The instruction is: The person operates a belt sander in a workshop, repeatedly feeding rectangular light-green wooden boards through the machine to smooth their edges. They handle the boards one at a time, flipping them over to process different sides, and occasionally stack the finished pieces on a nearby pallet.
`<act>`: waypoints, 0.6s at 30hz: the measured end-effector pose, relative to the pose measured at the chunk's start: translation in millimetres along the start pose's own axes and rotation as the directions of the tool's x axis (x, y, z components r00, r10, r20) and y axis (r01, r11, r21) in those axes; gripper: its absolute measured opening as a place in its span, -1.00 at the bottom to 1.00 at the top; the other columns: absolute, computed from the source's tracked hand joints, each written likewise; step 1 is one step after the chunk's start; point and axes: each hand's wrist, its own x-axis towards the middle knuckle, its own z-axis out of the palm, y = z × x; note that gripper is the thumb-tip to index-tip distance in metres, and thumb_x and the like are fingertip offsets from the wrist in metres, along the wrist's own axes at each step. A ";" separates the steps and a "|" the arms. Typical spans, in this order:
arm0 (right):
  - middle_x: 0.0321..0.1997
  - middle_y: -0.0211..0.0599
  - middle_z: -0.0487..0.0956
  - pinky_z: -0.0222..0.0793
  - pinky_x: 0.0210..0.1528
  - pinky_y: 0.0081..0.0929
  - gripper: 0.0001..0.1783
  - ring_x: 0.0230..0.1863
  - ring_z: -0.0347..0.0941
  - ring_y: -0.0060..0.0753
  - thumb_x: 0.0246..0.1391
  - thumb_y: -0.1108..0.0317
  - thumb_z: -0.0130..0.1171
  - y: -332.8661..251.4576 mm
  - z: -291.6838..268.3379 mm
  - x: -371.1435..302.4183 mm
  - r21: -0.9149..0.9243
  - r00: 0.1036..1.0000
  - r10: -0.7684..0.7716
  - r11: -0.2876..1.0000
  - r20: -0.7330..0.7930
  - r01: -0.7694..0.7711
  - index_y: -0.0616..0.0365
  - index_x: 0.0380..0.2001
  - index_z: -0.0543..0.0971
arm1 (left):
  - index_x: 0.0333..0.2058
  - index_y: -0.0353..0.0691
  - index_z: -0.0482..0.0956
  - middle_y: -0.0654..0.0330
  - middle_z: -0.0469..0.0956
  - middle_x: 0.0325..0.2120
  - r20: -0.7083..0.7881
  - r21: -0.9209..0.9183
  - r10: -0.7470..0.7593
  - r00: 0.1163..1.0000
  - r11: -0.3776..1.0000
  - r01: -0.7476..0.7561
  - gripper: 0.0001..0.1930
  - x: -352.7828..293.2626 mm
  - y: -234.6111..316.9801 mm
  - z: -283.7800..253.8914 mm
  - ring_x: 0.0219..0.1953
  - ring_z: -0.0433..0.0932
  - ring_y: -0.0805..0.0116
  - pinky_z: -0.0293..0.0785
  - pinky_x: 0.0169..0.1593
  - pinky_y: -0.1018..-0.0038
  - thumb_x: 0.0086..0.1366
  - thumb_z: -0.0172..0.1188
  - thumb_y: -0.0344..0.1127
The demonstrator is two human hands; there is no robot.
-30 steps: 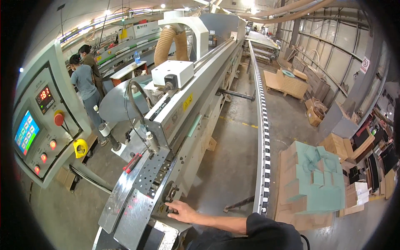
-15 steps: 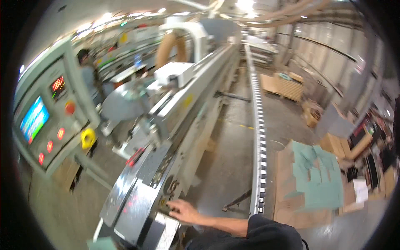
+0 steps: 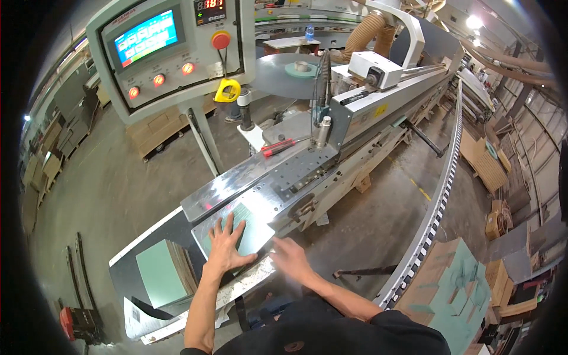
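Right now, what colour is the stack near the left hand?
The stack's top is pale green: head view.

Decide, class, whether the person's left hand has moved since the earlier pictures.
Yes: unseen earlier, the left hand has come into view, now spread over the near end of the machine's metal bed.

A black short-sleeved top (image 3: 355, 337) bears a small round brownish mark (image 3: 294, 346).
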 end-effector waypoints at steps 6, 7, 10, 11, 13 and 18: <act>-0.10 -0.04 0.56 0.51 -0.08 -0.24 -0.32 -0.14 0.53 -0.05 0.04 0.30 0.43 -3.5 30.5 3.1 -0.055 0.998 0.055 0.997 -0.025 -0.057 0.26 0.22 0.47 | 0.16 -0.17 0.59 -0.23 0.27 0.35 -0.146 -0.045 0.041 0.988 0.998 -0.049 -0.20 13.8 -20.3 6.8 0.44 0.06 -0.37 -0.02 0.41 -0.25 -0.11 0.51 0.03; -0.07 -0.03 0.55 0.51 -0.07 -0.24 -0.28 -0.11 0.52 -0.05 0.03 0.30 0.44 -3.8 34.8 1.9 -0.058 0.997 0.054 0.997 -0.047 -0.057 0.26 0.25 0.43 | 0.14 -0.18 0.60 -0.22 0.28 0.34 -0.173 -0.040 0.020 0.985 0.999 -0.027 -0.22 13.1 -19.4 8.1 0.44 0.06 -0.37 -0.01 0.40 -0.24 -0.09 0.51 0.04; 0.07 0.03 0.50 0.51 -0.02 -0.24 -0.11 0.02 0.50 0.00 0.03 0.31 0.45 -14.4 54.4 1.8 -0.078 0.996 0.081 0.993 -0.048 -0.085 0.29 0.38 0.27 | 0.15 -0.18 0.61 -0.21 0.28 0.35 -0.261 0.010 -0.027 0.965 0.999 0.031 -0.23 -3.8 -23.5 18.7 0.45 0.07 -0.32 0.02 0.41 -0.15 -0.05 0.53 0.04; 0.11 0.13 0.47 0.50 0.05 -0.20 -0.05 0.10 0.48 0.07 0.04 0.30 0.44 -22.9 59.0 2.9 -0.055 0.992 0.115 0.992 -0.053 -0.117 0.35 0.41 0.18 | 0.14 -0.19 0.61 -0.21 0.28 0.35 -0.314 -0.011 -0.039 0.949 0.999 0.037 -0.23 -7.8 -23.2 21.2 0.45 0.07 -0.32 0.01 0.41 -0.14 -0.06 0.54 0.03; 0.15 0.23 0.42 0.47 0.13 -0.14 0.02 0.14 0.45 0.17 0.07 0.28 0.43 -14.5 76.4 -0.1 -0.080 0.990 0.031 0.996 -0.137 -0.042 0.38 0.44 0.09 | 0.16 -0.22 0.59 -0.21 0.24 0.37 -0.336 -0.026 -0.082 0.938 0.997 0.078 -0.21 -15.4 -20.9 17.6 0.46 0.05 -0.32 0.00 0.42 -0.13 -0.06 0.53 0.02; 0.23 0.23 0.37 0.50 0.11 -0.16 0.25 0.15 0.43 0.12 0.04 0.23 0.48 -9.4 104.5 -1.8 -0.107 0.981 0.071 0.990 -0.179 -0.091 0.29 0.52 -0.20 | 0.23 -0.23 0.51 -0.19 0.19 0.40 -0.349 -0.051 -0.187 0.918 0.982 0.181 -0.21 -55.6 -36.4 16.5 0.49 -0.01 -0.24 -0.05 0.44 -0.13 -0.01 0.49 -0.09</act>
